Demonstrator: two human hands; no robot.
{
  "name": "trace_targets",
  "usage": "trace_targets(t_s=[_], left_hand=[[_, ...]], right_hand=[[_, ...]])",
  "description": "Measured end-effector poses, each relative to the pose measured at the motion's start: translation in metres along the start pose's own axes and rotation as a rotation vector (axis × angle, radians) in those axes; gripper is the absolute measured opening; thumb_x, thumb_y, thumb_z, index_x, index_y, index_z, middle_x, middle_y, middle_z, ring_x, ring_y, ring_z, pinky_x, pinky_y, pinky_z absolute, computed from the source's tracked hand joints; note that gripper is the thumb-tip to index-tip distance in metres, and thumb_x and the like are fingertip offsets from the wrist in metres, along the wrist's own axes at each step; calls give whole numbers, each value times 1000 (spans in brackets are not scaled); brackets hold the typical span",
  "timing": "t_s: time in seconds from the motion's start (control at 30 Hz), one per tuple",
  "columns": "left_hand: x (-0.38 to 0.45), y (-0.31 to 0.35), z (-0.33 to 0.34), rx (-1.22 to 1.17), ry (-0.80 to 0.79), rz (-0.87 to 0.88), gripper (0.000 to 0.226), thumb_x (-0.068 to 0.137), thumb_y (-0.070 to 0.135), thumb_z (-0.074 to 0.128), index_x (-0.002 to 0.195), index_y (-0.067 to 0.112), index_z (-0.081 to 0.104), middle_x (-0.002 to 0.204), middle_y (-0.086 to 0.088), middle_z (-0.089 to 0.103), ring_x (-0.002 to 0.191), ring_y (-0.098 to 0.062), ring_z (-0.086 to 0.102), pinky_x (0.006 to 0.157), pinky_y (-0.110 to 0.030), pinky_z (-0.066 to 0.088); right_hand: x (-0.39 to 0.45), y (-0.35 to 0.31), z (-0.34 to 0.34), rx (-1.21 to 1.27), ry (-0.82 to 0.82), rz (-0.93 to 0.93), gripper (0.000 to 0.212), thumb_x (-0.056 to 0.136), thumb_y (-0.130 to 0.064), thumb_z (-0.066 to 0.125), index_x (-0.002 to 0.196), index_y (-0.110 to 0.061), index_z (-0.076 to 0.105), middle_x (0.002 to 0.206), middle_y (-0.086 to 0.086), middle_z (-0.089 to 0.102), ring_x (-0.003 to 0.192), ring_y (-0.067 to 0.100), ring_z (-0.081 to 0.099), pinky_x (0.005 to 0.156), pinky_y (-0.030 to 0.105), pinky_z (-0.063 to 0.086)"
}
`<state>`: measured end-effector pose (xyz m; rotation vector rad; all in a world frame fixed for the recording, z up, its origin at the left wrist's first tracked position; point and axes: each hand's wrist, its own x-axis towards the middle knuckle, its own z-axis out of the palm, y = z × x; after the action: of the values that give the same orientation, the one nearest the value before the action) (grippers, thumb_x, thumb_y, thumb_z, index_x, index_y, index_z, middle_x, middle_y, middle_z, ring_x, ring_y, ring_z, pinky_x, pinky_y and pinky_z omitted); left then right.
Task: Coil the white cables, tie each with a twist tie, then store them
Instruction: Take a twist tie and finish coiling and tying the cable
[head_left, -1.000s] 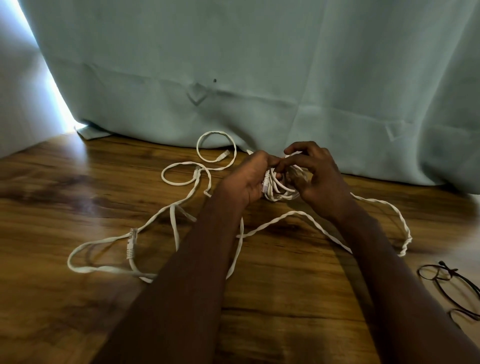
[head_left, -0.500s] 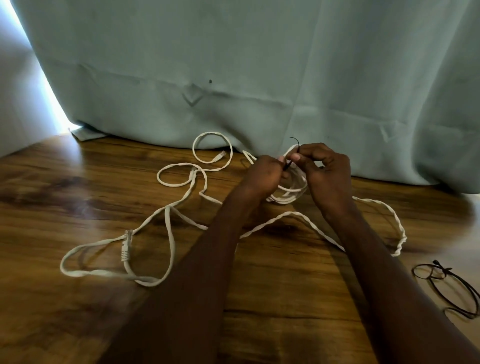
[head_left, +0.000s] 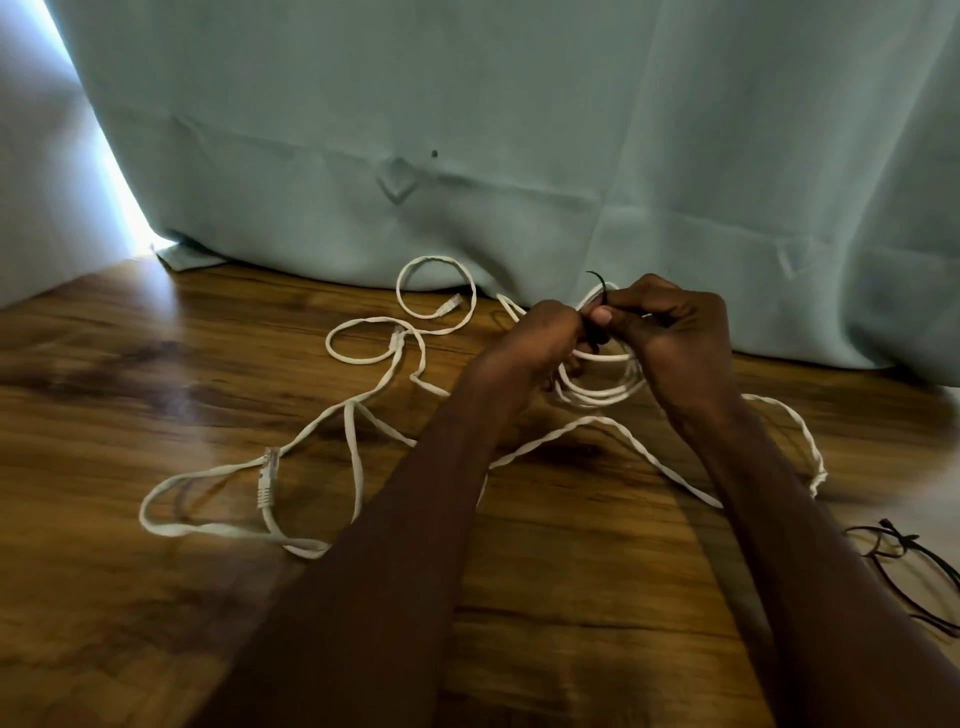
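A small coil of white cable hangs between my hands just above the wooden floor. My left hand grips the coil's left side. My right hand pinches a black twist tie at the top of the coil, with the tie's free end curling upward. A second white cable with plugs on its ends lies loose in wide loops to the left. A twisted white cable trails off to the right under my right forearm.
Several black twist ties lie on the floor at the right edge. A pale green curtain hangs down to the wooden floor right behind the cables. Bright light comes in at the curtain's left edge.
My hands have lifted the coil slightly and the black twist tie has come into view at its top, pinched by my right hand. The loose cables on the floor lie as before.
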<state>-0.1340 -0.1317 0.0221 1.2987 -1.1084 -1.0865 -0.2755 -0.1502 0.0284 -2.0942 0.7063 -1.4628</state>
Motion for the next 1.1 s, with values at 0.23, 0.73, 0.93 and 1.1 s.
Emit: trace_targets(t_s=[0.23,0.73,0.93,1.1], left_hand=[[1,-9,13,-168,-13,19,22,66,10,67,80,-3,76,76,-27,71,76,-40,67,88,-57,57],[-2,-14,21,148,-123,439,25,102,4,58,122,10,46,87,-9,70,83,-27,65,76,-38,50],[0,-25,23,313,-30,667,34,86,0,70,114,16,61,115,2,69,112,-12,66,100,-42,54],[-2,-23,24,370,53,788,30,86,-11,66,109,7,66,112,-3,71,107,-5,67,83,-7,49]], right_hand=[[3,4,0,67,192,199,16,82,-3,81,96,-8,82,88,5,80,85,20,77,82,33,62],[5,9,-18,396,395,695,14,72,0,81,86,3,79,77,20,74,64,30,69,67,38,59],[3,4,-17,412,389,783,13,75,7,68,82,0,77,66,13,74,52,22,70,50,27,57],[2,8,-18,488,332,845,18,79,1,72,96,6,75,76,18,76,59,26,72,60,34,61]])
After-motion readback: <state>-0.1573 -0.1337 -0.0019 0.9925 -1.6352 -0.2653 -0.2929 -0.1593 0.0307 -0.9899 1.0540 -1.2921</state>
